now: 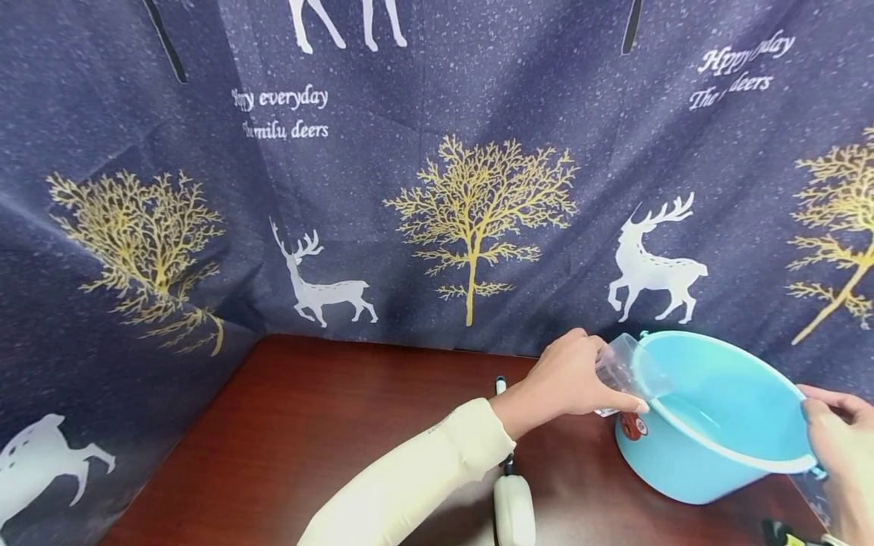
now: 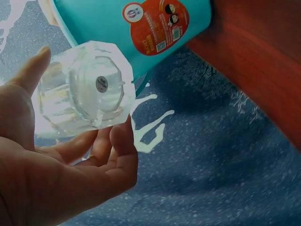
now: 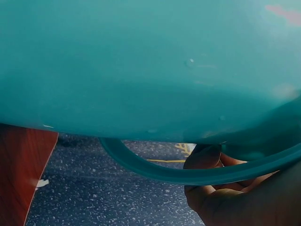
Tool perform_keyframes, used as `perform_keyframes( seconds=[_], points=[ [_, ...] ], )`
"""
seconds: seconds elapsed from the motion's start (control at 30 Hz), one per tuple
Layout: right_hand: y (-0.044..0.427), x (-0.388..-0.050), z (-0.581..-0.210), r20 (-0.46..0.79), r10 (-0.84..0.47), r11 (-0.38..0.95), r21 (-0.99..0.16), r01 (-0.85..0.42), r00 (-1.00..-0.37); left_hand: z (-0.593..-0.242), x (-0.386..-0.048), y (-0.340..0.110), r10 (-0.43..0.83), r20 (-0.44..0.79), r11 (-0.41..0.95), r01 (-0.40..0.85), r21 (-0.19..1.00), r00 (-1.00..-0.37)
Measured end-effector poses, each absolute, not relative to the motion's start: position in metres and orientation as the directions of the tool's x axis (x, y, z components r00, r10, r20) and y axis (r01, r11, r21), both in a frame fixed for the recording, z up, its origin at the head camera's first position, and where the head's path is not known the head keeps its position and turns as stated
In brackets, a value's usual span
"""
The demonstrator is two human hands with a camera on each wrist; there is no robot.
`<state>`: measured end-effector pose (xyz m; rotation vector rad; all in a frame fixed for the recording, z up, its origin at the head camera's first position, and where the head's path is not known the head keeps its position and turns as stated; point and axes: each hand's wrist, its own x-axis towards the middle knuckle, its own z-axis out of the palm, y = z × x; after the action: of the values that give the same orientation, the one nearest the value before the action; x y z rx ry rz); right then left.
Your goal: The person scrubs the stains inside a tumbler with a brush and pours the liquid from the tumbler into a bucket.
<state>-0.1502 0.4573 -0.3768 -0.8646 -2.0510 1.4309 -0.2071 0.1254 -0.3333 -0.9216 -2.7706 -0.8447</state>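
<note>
My left hand (image 1: 563,379) holds a clear faceted cup (image 1: 613,371) at the near-left rim of a light blue bucket (image 1: 690,470). The cup is tilted, its mouth end toward the inside of the bucket and its base toward the left wrist camera. In the left wrist view, the thumb and fingers curl round the cup (image 2: 94,89), which has a small dark round label on its base. My right hand (image 1: 843,440) grips the bucket's rim on the right side. The bucket's handle (image 3: 174,176) hangs beside that hand in the right wrist view.
A dark red wooden table (image 1: 328,425) lies beneath. A white rounded object (image 1: 515,508) lies near its front, partly behind the left sleeve. A black and yellow thing (image 1: 792,538) shows at the bottom right. A dark blue cloth (image 1: 423,303) with deer and trees hangs behind.
</note>
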Motion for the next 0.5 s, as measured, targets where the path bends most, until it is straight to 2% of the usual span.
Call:
perform_keyframes(
  seconds=[0.17, 0.5],
  points=[
    [0.455, -0.149, -0.376, 0.025, 0.727, 0.28, -0.923, 0.262, -0.687, -0.348, -0.205, 0.117, 0.512, 0.283, 0.604, 0.575, 0.552, -0.811],
    [0.458, -0.148, -0.379, -0.017, 0.705, 0.248, -0.931, 0.269, -0.709, -0.376, -0.198, 0.089, 0.477, 0.295, 0.518, 0.536, 0.667, -0.828]
  ],
)
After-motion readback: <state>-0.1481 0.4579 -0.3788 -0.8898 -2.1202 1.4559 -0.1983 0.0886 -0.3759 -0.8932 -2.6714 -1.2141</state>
